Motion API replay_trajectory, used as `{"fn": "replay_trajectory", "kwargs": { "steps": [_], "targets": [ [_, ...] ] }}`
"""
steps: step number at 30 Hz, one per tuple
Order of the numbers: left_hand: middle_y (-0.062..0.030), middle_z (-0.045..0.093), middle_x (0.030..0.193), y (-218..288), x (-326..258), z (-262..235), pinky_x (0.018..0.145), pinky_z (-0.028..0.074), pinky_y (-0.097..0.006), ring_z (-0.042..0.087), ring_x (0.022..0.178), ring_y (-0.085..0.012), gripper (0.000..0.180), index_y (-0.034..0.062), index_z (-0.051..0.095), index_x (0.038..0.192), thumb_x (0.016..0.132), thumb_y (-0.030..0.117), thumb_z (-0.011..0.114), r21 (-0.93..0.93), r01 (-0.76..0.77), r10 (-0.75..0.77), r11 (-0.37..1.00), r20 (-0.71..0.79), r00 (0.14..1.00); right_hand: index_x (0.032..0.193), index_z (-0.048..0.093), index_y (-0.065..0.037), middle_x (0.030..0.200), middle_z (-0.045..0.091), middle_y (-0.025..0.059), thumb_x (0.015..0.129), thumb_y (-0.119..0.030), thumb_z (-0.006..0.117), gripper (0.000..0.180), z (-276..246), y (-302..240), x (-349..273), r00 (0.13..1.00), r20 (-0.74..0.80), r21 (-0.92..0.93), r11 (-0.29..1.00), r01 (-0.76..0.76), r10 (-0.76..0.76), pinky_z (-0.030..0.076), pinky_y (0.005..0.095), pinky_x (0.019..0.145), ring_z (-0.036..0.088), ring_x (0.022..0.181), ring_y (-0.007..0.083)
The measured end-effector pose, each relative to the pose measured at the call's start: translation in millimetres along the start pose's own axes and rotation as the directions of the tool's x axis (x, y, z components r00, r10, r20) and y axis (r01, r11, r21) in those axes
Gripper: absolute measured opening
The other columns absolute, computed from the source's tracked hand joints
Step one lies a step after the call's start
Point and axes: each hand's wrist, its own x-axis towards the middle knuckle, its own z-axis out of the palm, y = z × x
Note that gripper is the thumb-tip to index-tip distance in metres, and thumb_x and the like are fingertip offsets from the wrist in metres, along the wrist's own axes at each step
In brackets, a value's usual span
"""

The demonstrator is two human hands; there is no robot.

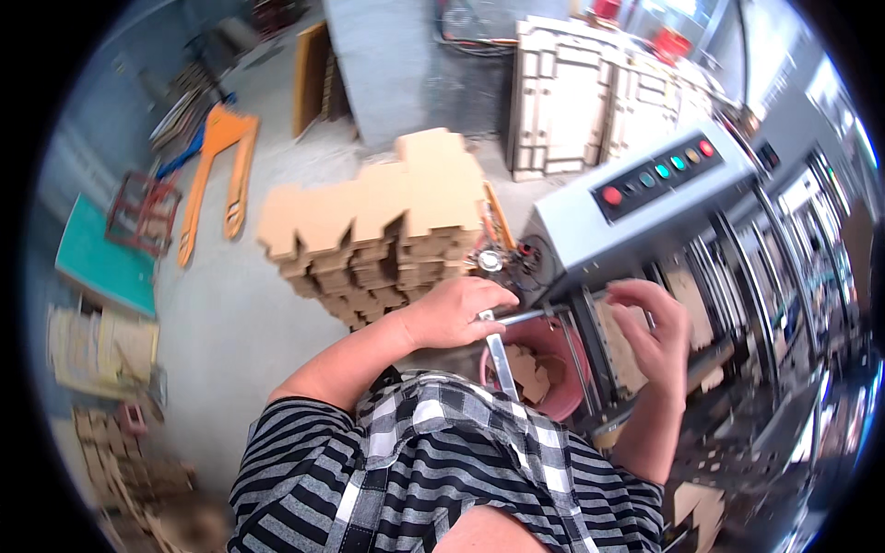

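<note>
My left hand [457,311] is over the top end of a narrow metal bar [499,358], its thumb and forefinger apart; whether it touches the bar is hard to tell. Below that bar stands a pink bucket [578,388] with brown cardboard scraps [529,372] in it. My right hand [656,334] hangs over the feed side of a machine, fingers curved and apart, with nothing in it. Under it, brown cardboard pieces [618,346] lie among the machine's dark rails. To the left of my left hand rises a tall stack of die-cut cardboard sheets [378,207].
A grey control box [590,217] with coloured buttons tops the machine ahead right. An orange pallet jack [219,157] stands on the floor at far left, near a teal board [106,253]. White panels with dark strips [562,111] lean at the back. More cardboard [120,470] lies lower left.
</note>
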Motion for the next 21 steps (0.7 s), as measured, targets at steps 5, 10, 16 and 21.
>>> {"fn": "replay_trajectory", "kwargs": {
  "steps": [5, 10, 16, 21],
  "targets": [
    [-0.0107, 0.066, 0.101, -5, -71, -78, 0.084, 0.050, -0.035, 0.063, 0.095, -0.0260, 0.026, 0.0051, 0.065, 0.102, 0.077, 0.011, 0.070, 0.193, 0.186, -0.078, 0.963, -0.461, 0.884, 0.104, 0.063, 0.006, 0.088, 0.068, 0.0082, 0.083, -0.014, 0.067, 0.030, 117, 48, 83, 0.942, 0.150, 0.189, 0.927, -0.325, 0.300, 0.050, 0.0249, 0.072, 0.063, 0.081, 0.0107],
    [-0.0080, 0.066, 0.102, -21, -140, -165, 0.091, 0.044, -0.031, 0.061, 0.099, -0.0204, 0.023, 0.0027, 0.065, 0.101, 0.079, 0.010, 0.068, 0.066, 0.496, -0.192, 0.866, -0.872, 0.451, 0.105, 0.064, 0.009, 0.090, 0.068, 0.0141, 0.081, -0.031, 0.070, 0.047, 186, 102, 158, 0.940, 0.061, -0.033, 0.942, -0.333, 0.335, 0.051, 0.0305, 0.072, 0.064, 0.079, 0.0169],
    [-0.0204, 0.056, 0.126, -128, -225, -212, 0.098, 0.041, -0.035, 0.052, 0.119, -0.0279, 0.055, -0.0023, 0.052, 0.125, 0.082, 0.029, 0.067, -0.179, 0.795, -0.433, 0.580, -0.894, 0.114, 0.095, 0.069, 0.008, 0.081, 0.068, 0.0150, 0.078, -0.037, 0.070, 0.047, 220, 108, 183, 0.815, 0.124, -0.080, 0.824, -0.561, 0.566, 0.050, 0.0323, 0.065, 0.063, 0.070, 0.0189],
    [-0.0226, 0.055, 0.126, -196, -236, -190, 0.098, 0.041, -0.035, 0.053, 0.118, -0.0274, 0.067, -0.0069, 0.043, 0.132, 0.085, 0.035, 0.064, -0.462, 0.593, -0.651, 0.660, -0.745, 0.144, 0.096, 0.067, 0.006, 0.082, 0.065, 0.0088, 0.079, -0.032, 0.072, 0.042, 224, 120, 189, 0.775, 0.125, -0.134, 0.785, -0.605, 0.619, 0.048, 0.0298, 0.061, 0.060, 0.067, 0.0166]
  ]
}}
